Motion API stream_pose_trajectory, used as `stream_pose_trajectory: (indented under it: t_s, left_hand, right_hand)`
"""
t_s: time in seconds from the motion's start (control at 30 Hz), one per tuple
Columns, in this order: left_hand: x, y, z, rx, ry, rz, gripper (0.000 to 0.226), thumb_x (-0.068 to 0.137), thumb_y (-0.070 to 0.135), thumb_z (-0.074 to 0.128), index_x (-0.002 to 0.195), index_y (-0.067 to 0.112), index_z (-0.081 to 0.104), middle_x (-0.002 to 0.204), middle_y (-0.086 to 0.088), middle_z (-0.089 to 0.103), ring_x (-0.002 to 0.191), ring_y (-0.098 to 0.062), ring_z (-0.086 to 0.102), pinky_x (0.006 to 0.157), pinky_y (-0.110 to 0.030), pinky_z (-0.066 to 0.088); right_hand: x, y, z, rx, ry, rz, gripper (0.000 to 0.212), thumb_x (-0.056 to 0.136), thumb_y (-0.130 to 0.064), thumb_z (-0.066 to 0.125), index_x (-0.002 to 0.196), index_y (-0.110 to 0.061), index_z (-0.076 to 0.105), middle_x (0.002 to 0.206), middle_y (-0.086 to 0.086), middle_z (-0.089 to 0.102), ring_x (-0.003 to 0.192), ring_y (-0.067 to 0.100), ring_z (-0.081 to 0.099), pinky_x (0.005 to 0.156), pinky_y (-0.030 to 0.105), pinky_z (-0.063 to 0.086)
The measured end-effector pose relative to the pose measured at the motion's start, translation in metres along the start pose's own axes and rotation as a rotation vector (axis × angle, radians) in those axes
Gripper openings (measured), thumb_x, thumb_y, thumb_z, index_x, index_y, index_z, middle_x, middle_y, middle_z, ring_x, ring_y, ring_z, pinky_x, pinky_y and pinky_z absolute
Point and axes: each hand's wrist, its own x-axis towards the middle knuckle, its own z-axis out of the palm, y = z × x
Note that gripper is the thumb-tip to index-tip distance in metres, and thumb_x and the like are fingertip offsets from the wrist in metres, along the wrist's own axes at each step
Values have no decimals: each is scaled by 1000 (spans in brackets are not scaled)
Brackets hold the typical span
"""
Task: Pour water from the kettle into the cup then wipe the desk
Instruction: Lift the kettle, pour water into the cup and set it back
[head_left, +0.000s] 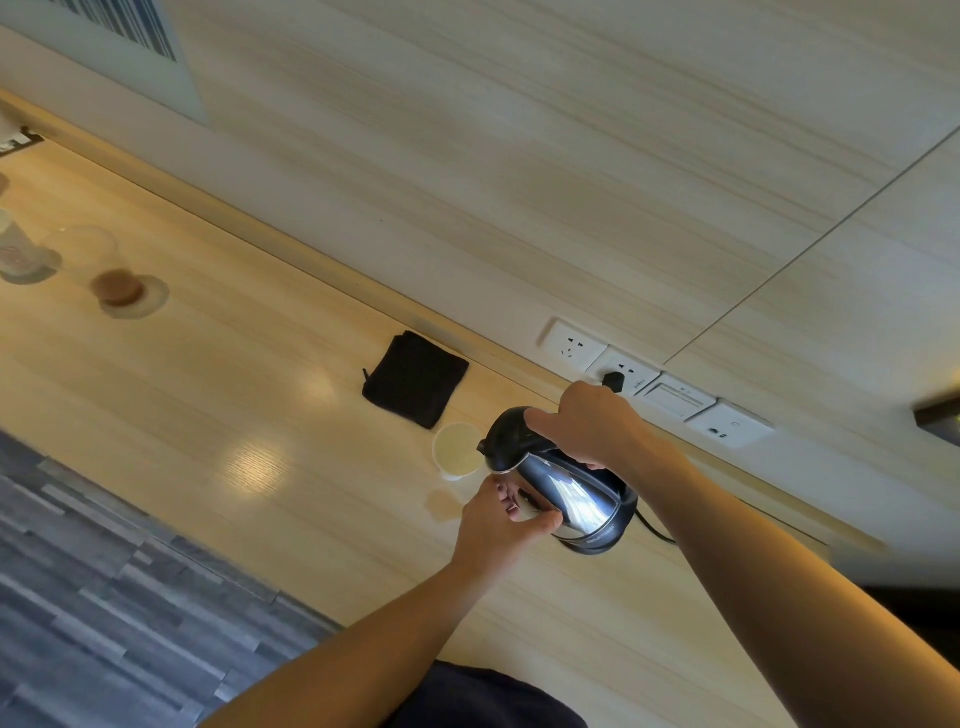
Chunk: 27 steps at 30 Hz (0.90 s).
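A shiny steel kettle (576, 493) with a black lid and base stands on the light wooden desk (260, 415). My right hand (587, 426) is closed over its black top and handle. My left hand (504, 525) touches the kettle's lower left side with curled fingers. A white paper cup (457, 449) stands just left of the kettle's spout, its inside pale. A folded black cloth (415, 379) lies flat behind the cup, near the wall.
A black cord runs from the kettle to a plug (614, 381) in the wall sockets. At far left stand a clear cup with brown liquid (117, 288) and another cup (18, 254). A grey carpet (104, 597) lies beyond the desk's front edge.
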Motion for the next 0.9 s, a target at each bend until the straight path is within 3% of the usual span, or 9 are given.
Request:
stream_pose_trajectory:
  t_s: [0.3, 0.53, 0.9]
  left_hand:
    - [-3, 3, 1, -46, -15, -2, 57, 66, 33, 91, 113, 17, 64, 109, 1, 77, 104, -18, 75, 90, -32, 63]
    - [-4, 5, 2, -62, -31, -19, 52, 74, 20, 92, 117, 13, 63, 114, -1, 77, 109, -18, 74, 97, -35, 62]
    - [-6, 8, 1, -74, -29, -24, 60, 72, 24, 91, 122, 9, 62, 119, -6, 75, 114, -23, 72, 103, -40, 59]
  right_hand:
    - [2, 0, -1, -6, -25, -4, 52, 89, -59, 54, 60, -16, 54, 42, -8, 44, 35, 13, 43, 44, 23, 37]
    - [3, -2, -2, -9, -49, -1, 51, 89, -59, 55, 63, -15, 57, 41, -8, 47, 33, 13, 46, 44, 23, 41]
    - [4, -5, -4, 10, -73, 7, 50, 87, -59, 55, 63, -15, 59, 28, -9, 43, 26, 8, 43, 44, 22, 42]
